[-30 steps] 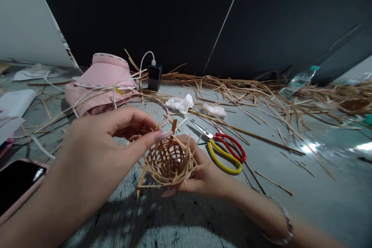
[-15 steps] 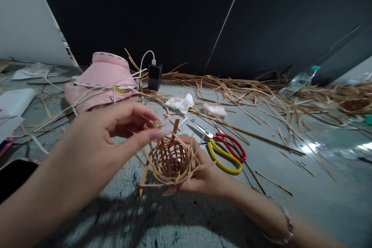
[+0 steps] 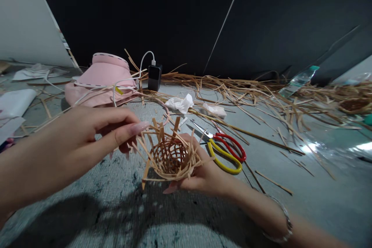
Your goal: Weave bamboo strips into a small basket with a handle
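Note:
A small woven basket (image 3: 171,159) with loose strip ends round its rim is held above the floor. My right hand (image 3: 200,174) wraps round its right side, the thumb below and the other fingers partly hidden behind. At the basket's upper left, my left hand (image 3: 119,131) pinches a thin pale strip (image 3: 142,145) between thumb and forefinger. Wider flat strips (image 3: 176,126) stick up from the far rim, and one points down at the left. Just right of the basket lie scissors (image 3: 222,147) with one red and one yellow handle, blades slightly apart.
Many loose strips (image 3: 247,89) lie along the dark wall. A pink sun visor (image 3: 106,73) and a black power bank (image 3: 154,77) with a white cable stand at the back left. Crumpled tissue (image 3: 180,104) lies in the middle; a plastic bottle (image 3: 299,81) leans at the right.
My left hand has moved left and slightly down from the basket's far rim, drawing a strip outward. My right hand and the basket have barely shifted.

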Available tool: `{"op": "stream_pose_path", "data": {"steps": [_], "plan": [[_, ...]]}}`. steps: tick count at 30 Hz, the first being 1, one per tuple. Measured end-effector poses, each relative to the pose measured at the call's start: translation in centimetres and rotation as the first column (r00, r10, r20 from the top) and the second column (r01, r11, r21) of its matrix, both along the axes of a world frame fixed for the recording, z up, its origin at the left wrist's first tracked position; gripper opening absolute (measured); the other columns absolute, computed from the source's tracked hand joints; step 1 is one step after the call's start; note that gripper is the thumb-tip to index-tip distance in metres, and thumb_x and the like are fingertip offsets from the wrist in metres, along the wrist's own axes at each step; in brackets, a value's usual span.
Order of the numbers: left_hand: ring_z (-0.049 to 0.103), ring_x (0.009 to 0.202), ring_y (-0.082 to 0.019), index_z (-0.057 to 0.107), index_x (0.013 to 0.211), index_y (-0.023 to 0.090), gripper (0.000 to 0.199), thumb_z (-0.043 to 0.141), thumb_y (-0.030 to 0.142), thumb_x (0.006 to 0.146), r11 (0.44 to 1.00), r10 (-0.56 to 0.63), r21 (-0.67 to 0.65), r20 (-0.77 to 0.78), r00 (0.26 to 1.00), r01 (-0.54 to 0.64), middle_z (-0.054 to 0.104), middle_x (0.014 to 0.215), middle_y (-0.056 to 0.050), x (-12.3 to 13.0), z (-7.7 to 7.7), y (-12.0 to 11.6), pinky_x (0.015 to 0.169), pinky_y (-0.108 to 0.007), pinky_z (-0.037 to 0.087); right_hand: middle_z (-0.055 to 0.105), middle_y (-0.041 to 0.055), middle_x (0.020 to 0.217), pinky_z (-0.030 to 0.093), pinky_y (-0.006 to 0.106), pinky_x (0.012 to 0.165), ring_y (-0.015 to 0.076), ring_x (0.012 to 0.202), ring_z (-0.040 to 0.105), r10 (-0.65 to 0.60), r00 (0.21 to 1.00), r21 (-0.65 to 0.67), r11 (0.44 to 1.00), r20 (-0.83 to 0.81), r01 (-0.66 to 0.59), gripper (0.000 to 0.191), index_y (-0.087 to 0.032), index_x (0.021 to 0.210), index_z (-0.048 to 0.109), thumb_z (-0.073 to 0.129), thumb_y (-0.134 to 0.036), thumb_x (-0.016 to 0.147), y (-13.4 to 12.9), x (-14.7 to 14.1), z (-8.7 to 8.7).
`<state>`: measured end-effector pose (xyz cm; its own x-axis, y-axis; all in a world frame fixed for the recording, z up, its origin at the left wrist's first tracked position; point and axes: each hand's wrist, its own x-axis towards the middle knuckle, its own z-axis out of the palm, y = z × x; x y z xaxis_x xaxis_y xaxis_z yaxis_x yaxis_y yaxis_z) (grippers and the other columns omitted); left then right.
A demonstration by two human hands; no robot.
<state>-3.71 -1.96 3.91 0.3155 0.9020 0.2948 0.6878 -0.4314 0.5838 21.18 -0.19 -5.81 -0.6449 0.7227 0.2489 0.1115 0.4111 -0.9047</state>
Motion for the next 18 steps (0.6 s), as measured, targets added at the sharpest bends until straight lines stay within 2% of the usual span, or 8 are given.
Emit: {"op": "stream_pose_path", "data": {"steps": [2, 5, 10, 12, 15, 18], "plan": [[0.056, 0.058, -0.007, 0.066, 0.086, 0.027, 0.026, 0.046, 0.043, 0.091, 0.995, -0.091, -0.056, -0.054, 0.994, 0.088, 0.064, 0.068, 0.009, -0.1, 0.0, 0.3, 0.053, -0.011, 0.040, 0.051, 0.0073, 0.120, 0.046, 0.046, 0.097, 0.0269, 0.112, 0.052, -0.006, 1.000, 0.019, 1.000, 0.000, 0.006, 0.080, -0.028, 0.125, 0.040, 0.084, -0.034, 0.059, 0.1, 0.0, 0.0], [0.054, 0.055, -0.007, 0.064, 0.085, 0.025, 0.030, 0.040, 0.040, 0.094, 0.966, -0.225, -0.140, -0.028, 0.974, 0.219, 0.061, 0.064, 0.008, -0.7, -0.5, 0.9, 0.052, -0.010, 0.042, 0.051, 0.0069, 0.120, 0.045, 0.046, 0.098, 0.0269, 0.112, 0.052, -0.014, 1.000, 0.043, 0.999, 0.010, 0.014, 0.081, -0.029, 0.126, 0.041, 0.084, -0.035, 0.058, 0.1, 0.1, 0.1], [0.060, 0.071, -0.009, 0.065, 0.094, 0.026, 0.028, 0.039, 0.036, 0.094, 0.938, -0.312, -0.166, -0.016, 0.950, 0.306, 0.067, 0.082, 0.007, -1.4, -1.4, 1.3, 0.065, -0.011, 0.047, 0.050, 0.0074, 0.121, 0.049, 0.041, 0.093, 0.0253, 0.112, 0.052, -0.010, 1.000, 0.004, 1.000, -0.021, 0.010, 0.079, -0.028, 0.126, 0.042, 0.084, -0.029, 0.060, -0.2, 0.1, 0.1], [0.060, 0.070, -0.008, 0.064, 0.088, 0.025, 0.032, 0.035, 0.035, 0.096, 0.911, -0.363, -0.199, 0.025, 0.932, 0.360, 0.066, 0.079, 0.007, -1.2, -1.5, 1.3, 0.067, -0.011, 0.047, 0.052, 0.0073, 0.119, 0.051, 0.038, 0.089, 0.0236, 0.108, 0.055, 0.000, 0.998, -0.051, 0.999, -0.062, -0.003, 0.077, -0.027, 0.126, 0.041, 0.082, -0.028, 0.062, -0.3, 0.0, -0.1], [0.059, 0.066, -0.007, 0.062, 0.076, 0.023, 0.035, 0.034, 0.031, 0.096, 0.904, -0.366, -0.206, 0.082, 0.927, 0.375, 0.063, 0.070, 0.008, -0.8, -1.4, 1.3, 0.067, -0.010, 0.046, 0.053, 0.0061, 0.115, 0.052, 0.037, 0.087, 0.0218, 0.102, 0.058, 0.003, 0.995, -0.094, 0.995, -0.099, -0.012, 0.077, -0.027, 0.126, 0.040, 0.082, -0.026, 0.062, -0.5, -0.2, -0.2], [0.060, 0.066, -0.007, 0.063, 0.075, 0.023, 0.034, 0.036, 0.032, 0.096, 0.904, -0.340, -0.234, 0.116, 0.933, 0.358, 0.064, 0.070, 0.007, -0.8, -1.7, 1.5, 0.065, -0.012, 0.047, 0.053, 0.0059, 0.115, 0.051, 0.037, 0.089, 0.0221, 0.104, 0.058, 0.013, 0.995, -0.103, 0.994, -0.095, -0.023, 0.077, -0.027, 0.126, 0.040, 0.082, -0.023, 0.062, -0.5, -0.2, -0.2]]}}
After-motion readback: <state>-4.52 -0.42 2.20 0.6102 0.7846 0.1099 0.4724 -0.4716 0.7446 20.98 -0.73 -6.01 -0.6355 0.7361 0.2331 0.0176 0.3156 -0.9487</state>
